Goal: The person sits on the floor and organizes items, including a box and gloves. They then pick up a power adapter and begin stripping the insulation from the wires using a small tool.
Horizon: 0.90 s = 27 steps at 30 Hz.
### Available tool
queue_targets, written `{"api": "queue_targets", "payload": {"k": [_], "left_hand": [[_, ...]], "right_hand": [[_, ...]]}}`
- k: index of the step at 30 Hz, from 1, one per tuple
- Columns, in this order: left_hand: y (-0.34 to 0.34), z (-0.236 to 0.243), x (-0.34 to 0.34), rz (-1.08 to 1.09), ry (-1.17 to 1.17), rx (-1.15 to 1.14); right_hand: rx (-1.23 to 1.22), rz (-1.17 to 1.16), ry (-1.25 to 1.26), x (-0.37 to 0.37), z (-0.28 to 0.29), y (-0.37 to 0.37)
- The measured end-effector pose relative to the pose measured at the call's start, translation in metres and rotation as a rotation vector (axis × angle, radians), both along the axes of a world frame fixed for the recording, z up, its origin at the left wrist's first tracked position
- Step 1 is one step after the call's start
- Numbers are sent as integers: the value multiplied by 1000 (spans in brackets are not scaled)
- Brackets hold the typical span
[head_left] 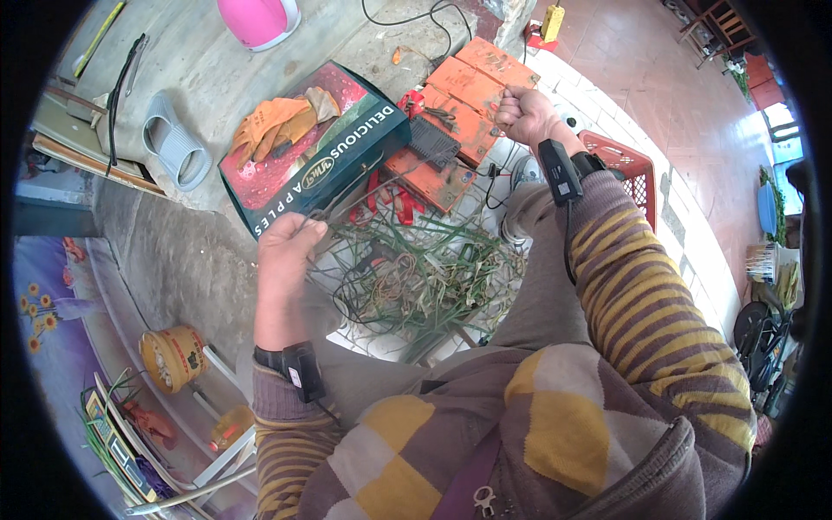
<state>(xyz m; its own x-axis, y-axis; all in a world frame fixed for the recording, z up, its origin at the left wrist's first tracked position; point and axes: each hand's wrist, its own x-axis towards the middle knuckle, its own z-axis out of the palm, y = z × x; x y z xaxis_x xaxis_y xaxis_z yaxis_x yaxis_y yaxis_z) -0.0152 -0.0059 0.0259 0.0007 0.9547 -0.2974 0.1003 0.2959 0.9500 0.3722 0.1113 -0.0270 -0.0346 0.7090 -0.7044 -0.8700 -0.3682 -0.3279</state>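
My left hand (290, 247) is closed in a pinch beside the front edge of a green and red apple carton (368, 143). Thin greyish strands (357, 186) run from its fingertips toward the upper right; whether they are cord or dry stalk I cannot tell. My right hand (524, 114) is curled into a fist over the right edge of the orange battery-like blocks (464, 87); anything inside it is hidden. Below and between both hands lies a loose heap of green and dried long leaves (433, 277).
Orange work gloves (282, 126) lie on the carton. A dark finned box (433, 143) and red straps (403, 206) sit by the blocks. Nearby are a red plastic crate (624, 165), a grey slipper (176, 143), a pink kettle (258, 19) and a yellow-orange bucket (173, 357).
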Motion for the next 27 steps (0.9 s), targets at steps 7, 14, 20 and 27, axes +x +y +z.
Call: {"api": "queue_targets", "payload": {"k": [7,14,20,27], "left_hand": [[-4,-5,-12,14,-22,-14],[10,-52,-25,68,248,-158],[1,-53,5,-225,1245,261],[-3,-33,71,-222,-3,223]], "right_hand": [[-59,6,4,18,-3,0],[378,188,-255,-18,23,-22],[1381,410,-2120,-98,33,-44],[1348,664,-1404,-168,54,-87]]}}
